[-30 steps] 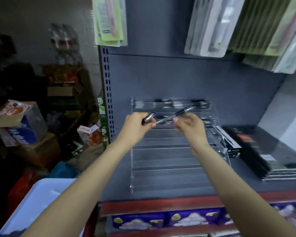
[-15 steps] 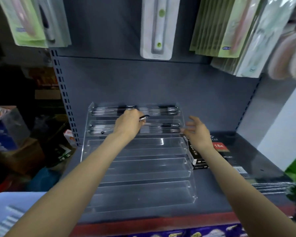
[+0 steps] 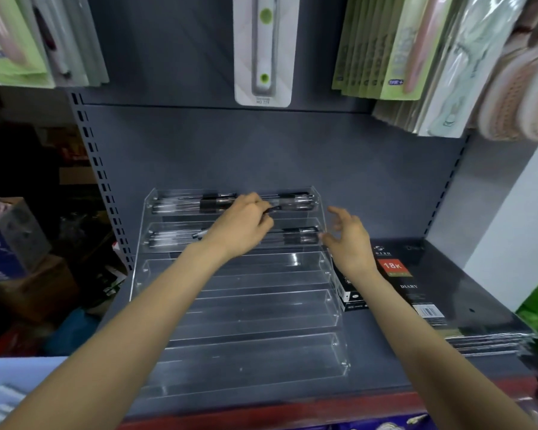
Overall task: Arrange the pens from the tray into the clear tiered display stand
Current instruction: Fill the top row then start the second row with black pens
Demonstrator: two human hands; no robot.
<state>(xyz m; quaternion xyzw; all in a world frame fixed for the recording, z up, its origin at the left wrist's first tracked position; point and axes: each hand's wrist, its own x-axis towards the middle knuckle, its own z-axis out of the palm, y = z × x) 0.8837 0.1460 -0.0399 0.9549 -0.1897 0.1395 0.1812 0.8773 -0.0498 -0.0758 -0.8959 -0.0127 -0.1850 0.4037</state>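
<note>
Shelving [image 3: 261, 156] in dark grey fills most of the view, with a flat grey shelf [image 3: 385, 361] at the bottom and a red strip along its front edge. Packs [image 3: 263, 51] hang in rows from the top of the back wall. To the left the room is dark, with boxes [image 3: 16, 240] piled up. A pale blue tray [image 3: 10, 386] shows at the bottom left corner; what lies in it is too blurred to tell.

A clear stand [image 3: 239, 305] with five steps sits on the shelf. Its top two steps hold pens [image 3: 295, 201] lying sideways. The three lower steps hold none. Just right of the stand lies a stack of black diaries [image 3: 416, 290], and a small black box [image 3: 351, 297] sits between the two, touching the stand's side.

The left hand [image 3: 241, 228] reaches over the second step, its fingers curled round a dark pen [image 3: 272, 209] whose tip pokes out toward the top step. The right hand [image 3: 350, 240] hangs by the stand's right side, fingers loose and spread a little, holding nothing. Its thumb is near the end of the second step.
</note>
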